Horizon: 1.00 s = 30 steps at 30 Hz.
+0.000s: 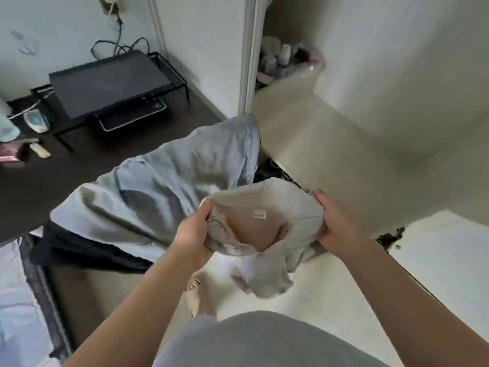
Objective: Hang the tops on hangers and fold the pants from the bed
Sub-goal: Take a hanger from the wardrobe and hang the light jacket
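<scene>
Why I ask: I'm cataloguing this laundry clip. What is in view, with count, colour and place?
beige garment: one, beige, held open at centre
grey-blue garment: one, grey-blue, draped left of it
dark cloth: one, navy, under the grey-blue garment
mesh stand: one, black, upper left
cables: several, black, behind the stand
bottles: a few, pale, blurred, far ledge
hands: two; left hand and right hand grip the beige garment's rim

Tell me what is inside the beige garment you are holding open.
A small white label on the inner back of the beige garment, and bare tan lining. The left hand and right hand grip its rim. Folds hide anything deeper.
</scene>
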Motion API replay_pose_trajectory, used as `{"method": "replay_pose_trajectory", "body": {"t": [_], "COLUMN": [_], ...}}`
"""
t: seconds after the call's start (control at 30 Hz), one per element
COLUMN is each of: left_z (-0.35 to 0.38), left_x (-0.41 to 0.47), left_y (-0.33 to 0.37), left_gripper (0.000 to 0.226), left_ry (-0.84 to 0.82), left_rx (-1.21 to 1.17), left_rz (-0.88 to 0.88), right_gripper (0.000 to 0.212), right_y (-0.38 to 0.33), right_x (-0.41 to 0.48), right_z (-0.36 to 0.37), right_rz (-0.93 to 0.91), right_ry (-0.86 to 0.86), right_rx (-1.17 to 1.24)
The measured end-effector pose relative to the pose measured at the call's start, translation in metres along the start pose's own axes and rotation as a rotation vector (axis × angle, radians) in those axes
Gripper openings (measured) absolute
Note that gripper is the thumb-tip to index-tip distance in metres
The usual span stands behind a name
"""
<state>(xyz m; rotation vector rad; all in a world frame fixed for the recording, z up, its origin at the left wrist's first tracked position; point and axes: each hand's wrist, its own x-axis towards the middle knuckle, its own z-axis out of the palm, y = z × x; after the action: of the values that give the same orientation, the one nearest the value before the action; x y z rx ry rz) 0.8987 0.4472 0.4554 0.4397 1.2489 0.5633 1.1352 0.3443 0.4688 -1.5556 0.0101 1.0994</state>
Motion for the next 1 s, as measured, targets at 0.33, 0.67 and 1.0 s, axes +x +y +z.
{"method": "replay_pose_trajectory", "body": {"t": [0.33, 0.67, 1.0], "left_z": [0.192, 0.336, 0.457], "left_x": [-0.014, -0.061, -0.158], "left_y": [0.180, 0.348, 0.479], "left_gripper": [0.030, 0.029, 0.034], "left_ry": [-0.528, -0.936, -1.072], "left_rx": [0.134, 0.292, 0.291], "left_rz": [0.175, 0.462, 0.838], "right_gripper": [0.023, 0.027, 0.023], "right_y": [-0.205, -0.393, -0.589], "right_x": [-0.018, -0.068, -0.143], "right_z": [0.025, 0.059, 0.077], "right_rz": [-0.494, -0.971, -1.195], "right_ry": [0.241, 0.454, 0.620], "right_rx": [0.045, -0.026, -0.349]}}
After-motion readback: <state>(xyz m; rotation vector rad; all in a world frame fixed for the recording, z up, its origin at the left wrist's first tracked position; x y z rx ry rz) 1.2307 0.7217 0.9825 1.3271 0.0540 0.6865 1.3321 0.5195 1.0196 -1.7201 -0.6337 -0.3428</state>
